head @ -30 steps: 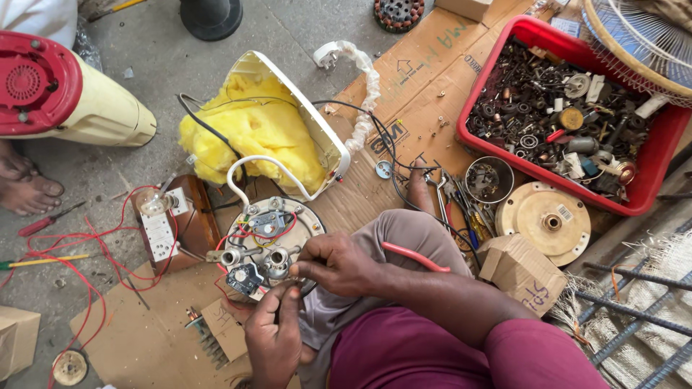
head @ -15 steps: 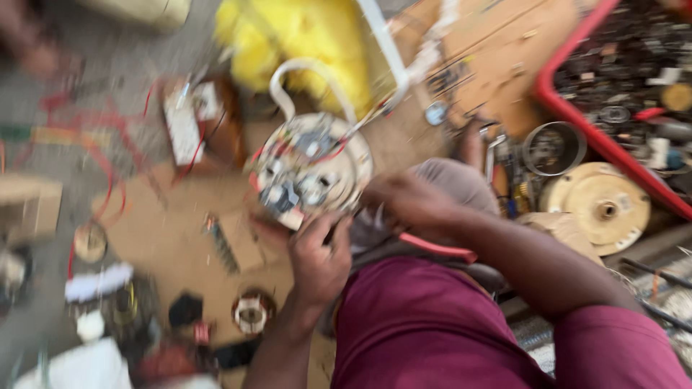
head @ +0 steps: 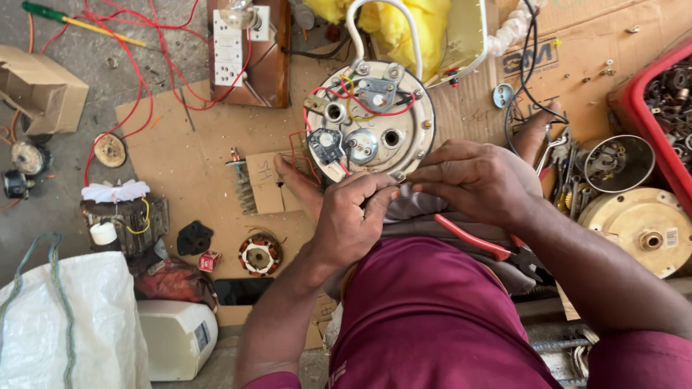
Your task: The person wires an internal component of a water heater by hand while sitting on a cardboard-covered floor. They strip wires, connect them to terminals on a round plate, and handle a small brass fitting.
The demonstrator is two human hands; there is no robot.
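Seen from above, over a maroon-clad lap (head: 440, 317). Left hand (head: 355, 220) curled, fingertips pinched together at the near rim of a round cream-coloured metal plate (head: 414, 140); whatever sits between the fingertips too small to make out. Right hand (head: 476, 180) just beside it, fingers bent and closed toward the same spot, touching the left fingertips at the plate's edge. Plate lying flat on a sheet of cardboard (head: 187, 166) spread over the floor, just ahead of the knees, with red and yellow wires (head: 339, 101) looping across small fittings on its face and a white bent tube (head: 382, 21) rising from its far side. Red-handled pliers (head: 472, 241) resting across the lap, under the right wrist. Beyond the plate, a yellow cloth (head: 389, 18) tucked in a cream casing. To the far left of it, a wooden board with white switches (head: 241, 47) and loose red wire (head: 137, 86) trailing over the floor. Right of the plate, a heap of hand tools (head: 566, 173), a small round metal tin (head: 618, 163), a cream disc with a hub (head: 644, 229) and the corner of a red tray of parts (head: 649, 83). Near left: a copper-wound coil (head: 259, 254), a white sack (head: 68, 328), a small cardboard box (head: 40, 90).
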